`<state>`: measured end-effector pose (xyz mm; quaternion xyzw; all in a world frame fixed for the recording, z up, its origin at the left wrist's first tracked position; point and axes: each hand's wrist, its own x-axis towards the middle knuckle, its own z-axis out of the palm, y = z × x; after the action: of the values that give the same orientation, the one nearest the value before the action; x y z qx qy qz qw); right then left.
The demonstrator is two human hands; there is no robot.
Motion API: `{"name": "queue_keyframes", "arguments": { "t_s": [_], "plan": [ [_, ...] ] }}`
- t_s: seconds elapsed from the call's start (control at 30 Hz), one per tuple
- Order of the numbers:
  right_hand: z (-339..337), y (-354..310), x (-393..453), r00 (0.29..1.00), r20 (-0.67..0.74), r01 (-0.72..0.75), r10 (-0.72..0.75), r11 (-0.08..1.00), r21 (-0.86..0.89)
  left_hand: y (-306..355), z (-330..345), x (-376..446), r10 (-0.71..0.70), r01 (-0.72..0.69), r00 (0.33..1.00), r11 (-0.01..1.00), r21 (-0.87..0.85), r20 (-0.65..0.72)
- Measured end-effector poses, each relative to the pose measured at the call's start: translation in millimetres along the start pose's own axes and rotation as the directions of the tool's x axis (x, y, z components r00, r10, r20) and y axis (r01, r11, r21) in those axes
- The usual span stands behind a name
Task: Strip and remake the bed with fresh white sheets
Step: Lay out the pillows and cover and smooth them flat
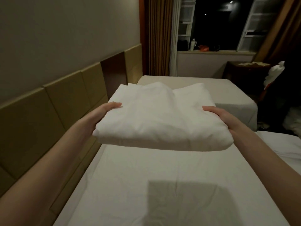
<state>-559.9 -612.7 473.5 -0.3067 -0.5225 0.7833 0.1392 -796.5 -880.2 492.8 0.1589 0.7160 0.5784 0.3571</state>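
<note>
A thick folded white sheet hangs in the air above the near bed, which is covered in smooth white fabric. My left hand grips the bundle's left edge, thumb on top and fingers hidden beneath. My right hand grips its right edge the same way. The bundle's shadow falls on the bed below it.
A padded tan headboard wall runs along the left. A second bed stands beyond. White linen lies at the right edge, more of it bunched by a dark table. A window sill with small items is behind.
</note>
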Motion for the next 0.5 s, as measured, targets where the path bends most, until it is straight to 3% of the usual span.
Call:
{"name": "queue_keyframes", "arguments": {
  "t_s": [0.17,0.5],
  "plan": [
    [9,0,-23,0.997,-0.033,0.065,-0.065,0.998,-0.002,4,-9,-6,0.002,-0.004,0.999,1.000,0.030,0.043],
    [8,35,-81,0.959,-0.266,0.123,-0.092,0.987,0.101,9,2,4,0.001,-0.025,0.981,0.993,0.118,0.195]
  ]
}}
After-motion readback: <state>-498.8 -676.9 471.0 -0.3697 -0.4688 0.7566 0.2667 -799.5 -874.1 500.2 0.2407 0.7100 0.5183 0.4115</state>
